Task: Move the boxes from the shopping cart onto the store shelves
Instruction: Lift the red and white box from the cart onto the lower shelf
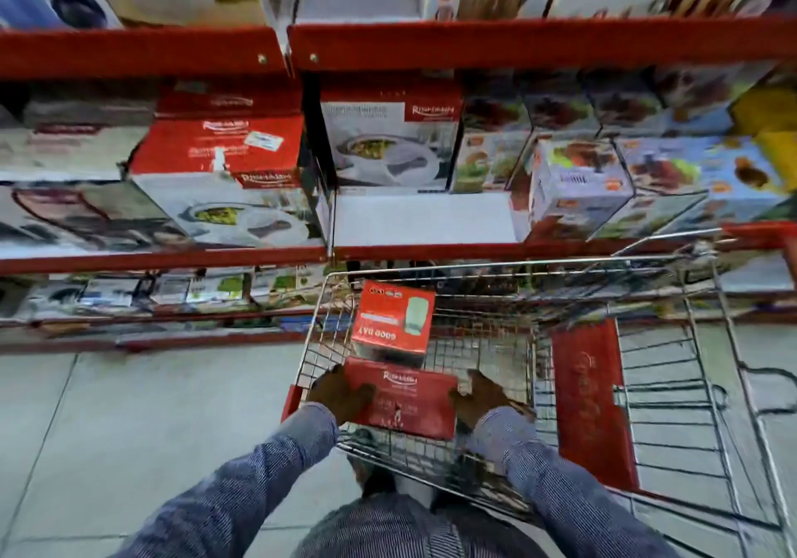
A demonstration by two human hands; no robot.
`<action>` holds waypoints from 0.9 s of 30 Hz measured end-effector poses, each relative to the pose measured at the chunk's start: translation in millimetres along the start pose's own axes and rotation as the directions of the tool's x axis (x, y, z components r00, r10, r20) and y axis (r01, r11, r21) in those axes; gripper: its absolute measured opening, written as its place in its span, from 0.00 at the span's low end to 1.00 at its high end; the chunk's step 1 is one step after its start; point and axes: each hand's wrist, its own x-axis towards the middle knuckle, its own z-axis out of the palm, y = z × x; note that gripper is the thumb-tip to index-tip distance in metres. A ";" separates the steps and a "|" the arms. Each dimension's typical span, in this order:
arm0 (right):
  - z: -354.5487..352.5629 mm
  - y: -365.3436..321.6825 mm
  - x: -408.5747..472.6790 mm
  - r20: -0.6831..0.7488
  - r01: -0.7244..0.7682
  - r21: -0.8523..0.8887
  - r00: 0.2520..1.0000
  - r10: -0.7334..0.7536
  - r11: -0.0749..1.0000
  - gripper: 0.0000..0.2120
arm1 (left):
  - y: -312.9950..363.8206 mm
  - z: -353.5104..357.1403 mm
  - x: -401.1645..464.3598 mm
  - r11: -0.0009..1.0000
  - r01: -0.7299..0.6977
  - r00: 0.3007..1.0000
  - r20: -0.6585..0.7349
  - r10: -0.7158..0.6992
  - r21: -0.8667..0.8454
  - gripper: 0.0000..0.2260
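A wire shopping cart [487, 264] stands in front of red store shelves [431, 251]. Inside it, near me, lies a flat red box [409, 402] with white lettering. My left hand [340, 393] grips its left end and my right hand [483, 398] grips its right end. Behind it in the cart sits a smaller red box [394, 316] with a pale picture on top, touching the flat box's far edge. The middle shelf has a bare white gap [422, 217] directly beyond the cart.
Red and white boxes [220, 156] fill the middle shelf on the left, and colourful boxes [582, 186] crowd the right. The cart's red child-seat flap [586, 402] stands at its right. More boxed goods [129, 294] sit on the low shelf. Pale floor tiles [129, 419] lie to the left.
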 end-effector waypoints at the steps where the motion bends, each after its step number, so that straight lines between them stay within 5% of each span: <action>1: 6.1 2.9 5.9 0.013 -0.057 0.026 0.998 0.057 0.998 0.33 | -4.0 4.9 7.7 1.000 0.025 0.998 0.053 -0.026 0.014 0.24; 5: 36.2 31.9 42.6 0.160 -0.147 0.128 0.979 0.126 0.981 0.41 | -42.4 32.7 61.7 0.997 0.077 0.978 0.196 -0.074 -0.011 0.37; 8: 37.4 14.7 16.6 0.155 -0.190 0.292 0.976 0.150 0.937 0.22 | -69.5 53.2 95.0 0.984 0.155 0.970 0.200 -0.136 -0.084 0.46; 10: 37.3 7.2 9.0 0.154 -0.219 0.415 0.974 0.169 0.883 0.07 | -51.8 41.8 72.9 0.969 0.189 0.968 0.196 -0.157 -0.157 0.44; 17: 25.3 20.8 -8.7 0.112 -0.203 0.617 0.979 0.171 0.760 0.09 | -12.8 11.5 16.5 0.928 0.145 0.987 0.117 -0.111 -0.344 0.37; 23: -26.3 19.9 -40.9 -0.084 0.021 0.747 0.995 0.062 0.665 0.06 | 17.6 -33.4 -37.4 0.830 -0.090 0.993 -0.113 0.032 -0.551 0.23; 27: -71.7 -1.7 -66.4 -0.260 0.189 0.756 0.965 0.021 0.627 0.09 | 32.1 -63.9 -55.2 0.703 -0.214 0.970 -0.234 0.070 -0.678 0.24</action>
